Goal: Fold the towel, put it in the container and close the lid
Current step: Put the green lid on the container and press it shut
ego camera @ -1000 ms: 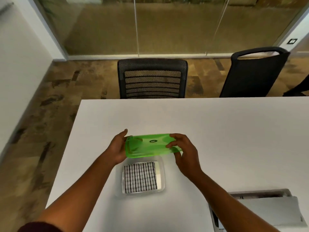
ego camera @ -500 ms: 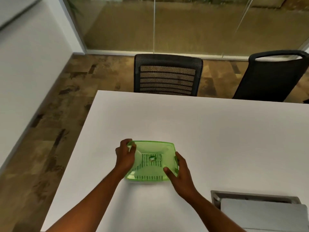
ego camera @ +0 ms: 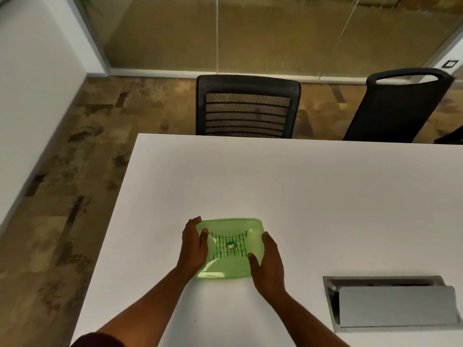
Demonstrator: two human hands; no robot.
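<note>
White table [ego camera: 325,196] in a glass-walled office, wood floor around. Nearest on the right, a metal cable hatch [ego camera: 390,301] set into the top. Just beyond the forearms, left hand [ego camera: 193,244] and right hand [ego camera: 269,261] spread flat, pressing the side edges of the green lid [ego camera: 229,249] onto the container, itself hidden underneath. Striped towel [ego camera: 229,242] visible through the lid, inside. Likely light, thin, springy plastic: best pushed at rim and corners. Farther off, two black chairs [ego camera: 248,108].
</note>
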